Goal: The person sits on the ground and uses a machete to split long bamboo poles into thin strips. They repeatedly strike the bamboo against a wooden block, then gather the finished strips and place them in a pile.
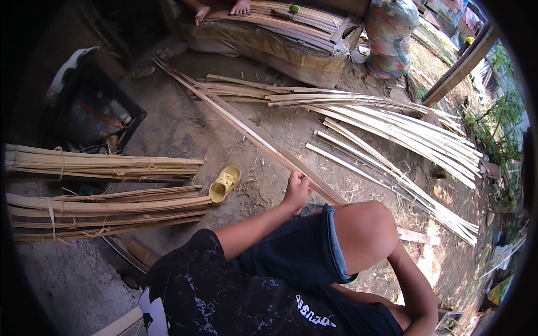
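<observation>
Long split bamboo strips (241, 126) run diagonally from the far left of the floor toward my raised knee. Partway along them, my left hand (297, 193) is closed around a strip near its knee end, the fingers curled over its upper edge. My right forearm (414, 280) comes up beside the bent knee, but the hand itself is hidden behind the leg. Beyond the knee, a short flat piece of bamboo (420, 236) shows; whether it belongs to the held strip cannot be seen.
Pale loose strips (403, 140) lie spread on the ground at right. Tied bamboo bundles (106, 165) sit at left near a yellow clog (225, 185). At the back, another person's bare feet (240, 7) rest on a strip-covered seat (269, 47), beside a stuffed sack (390, 39). A wooden post (462, 64) leans at right.
</observation>
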Demonstrator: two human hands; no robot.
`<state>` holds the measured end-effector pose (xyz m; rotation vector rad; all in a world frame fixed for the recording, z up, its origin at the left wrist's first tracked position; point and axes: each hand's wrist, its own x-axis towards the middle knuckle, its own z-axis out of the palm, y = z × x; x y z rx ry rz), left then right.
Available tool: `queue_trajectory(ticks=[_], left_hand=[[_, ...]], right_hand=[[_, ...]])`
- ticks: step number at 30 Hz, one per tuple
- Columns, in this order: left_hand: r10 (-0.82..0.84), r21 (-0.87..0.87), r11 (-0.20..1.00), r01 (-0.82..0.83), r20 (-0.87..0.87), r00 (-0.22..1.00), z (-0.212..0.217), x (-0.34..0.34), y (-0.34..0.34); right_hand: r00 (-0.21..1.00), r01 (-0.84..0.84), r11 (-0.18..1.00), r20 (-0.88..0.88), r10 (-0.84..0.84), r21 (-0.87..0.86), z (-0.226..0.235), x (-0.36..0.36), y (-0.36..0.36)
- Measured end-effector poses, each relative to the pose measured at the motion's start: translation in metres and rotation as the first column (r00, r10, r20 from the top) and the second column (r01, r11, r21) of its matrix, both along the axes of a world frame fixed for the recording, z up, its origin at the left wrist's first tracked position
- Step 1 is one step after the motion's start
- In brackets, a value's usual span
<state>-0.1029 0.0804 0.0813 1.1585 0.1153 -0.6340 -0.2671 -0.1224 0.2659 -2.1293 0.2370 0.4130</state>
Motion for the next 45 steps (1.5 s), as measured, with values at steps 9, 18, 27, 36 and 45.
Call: queue_trajectory(ticks=[9,18,27,36,45], left_hand=[[0.363,0.021,0.928,-0.372,-0.276,0.890,0.014,0.098,0.032],[0.461,-0.358,0.674,-0.646,-0.479,0.747,-0.039,0.248,0.110],[0.595,-0.153,0.715,-0.682,-0.379,0.709,-0.040,0.206,0.058],[0.370,-0.235,0.749,-0.619,-0.628,0.685,0.113,0.056,-0.095],[-0.503,0.208,0.864,0.458,0.350,0.790,0.139,0.041,-0.007]], right_hand=[[0.974,-0.103,0.575,0.035,0.224,-0.811,-0.007,-0.025,-0.043],[0.884,-0.163,0.446,0.071,0.463,-0.880,-0.042,-0.086,-0.092],[0.994,-0.113,0.455,-0.097,0.059,-0.883,-0.041,-0.104,-0.098],[0.926,0.111,0.350,0.225,0.304,-0.930,0.006,0.019,-0.029],[0.931,0.212,0.650,0.353,0.093,-0.730,0.064,-0.001,-0.072]])
